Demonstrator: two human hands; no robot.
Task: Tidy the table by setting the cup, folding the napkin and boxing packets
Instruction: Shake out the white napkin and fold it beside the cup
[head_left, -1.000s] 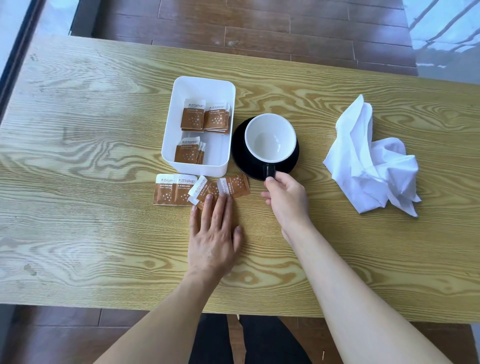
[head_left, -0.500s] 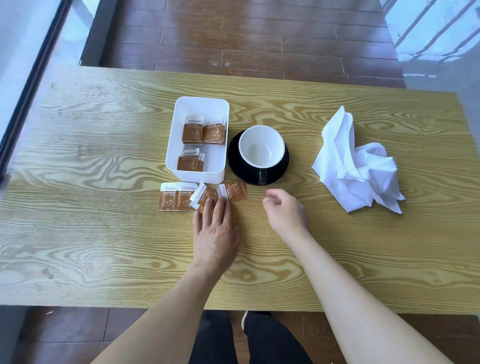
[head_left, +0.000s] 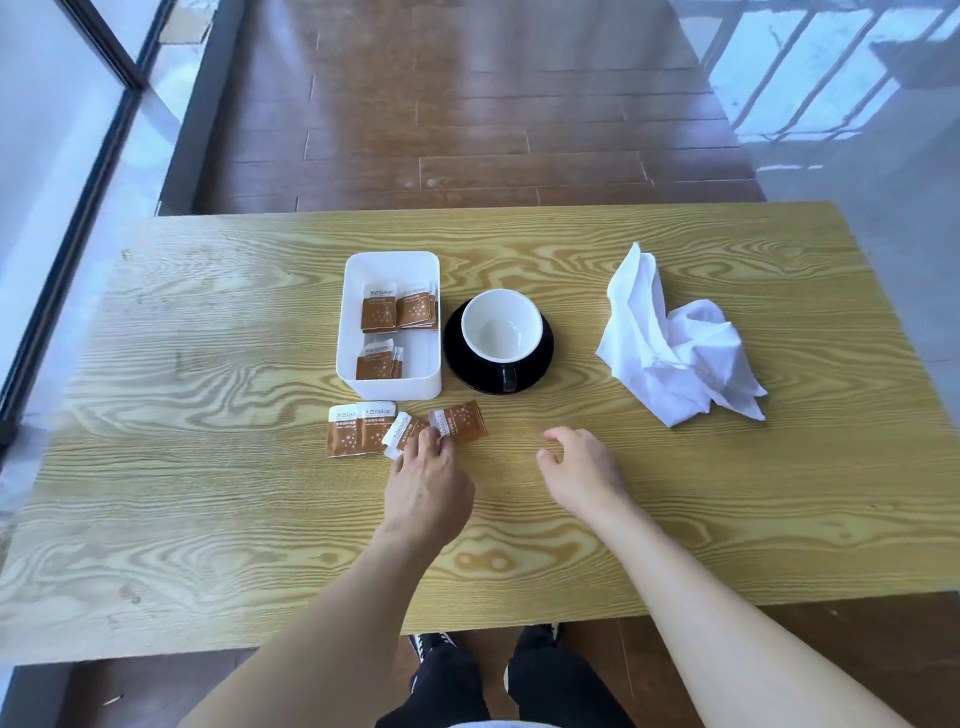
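Pinching a loose packet (head_left: 397, 434) with left hand (head_left: 427, 488) fingers; right hand (head_left: 584, 475) hovers, fingers loosely curled.

Bare forearms, no sleeves; black trousers (head_left: 561, 686); dark sneakers (head_left: 434, 642).

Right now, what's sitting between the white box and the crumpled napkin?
In the head view, the cup on its black saucer stands between the white box and the napkin, close beside the box.

Box (head_left: 390, 387), cup and napkin in a row on the table (head_left: 208, 493).
Cup (head_left: 501, 325) on saucer (head_left: 543, 358) just right of the box; napkin (head_left: 680, 348) farther right; loose packets (head_left: 358, 428) before the box, more packets (head_left: 397, 312) inside.
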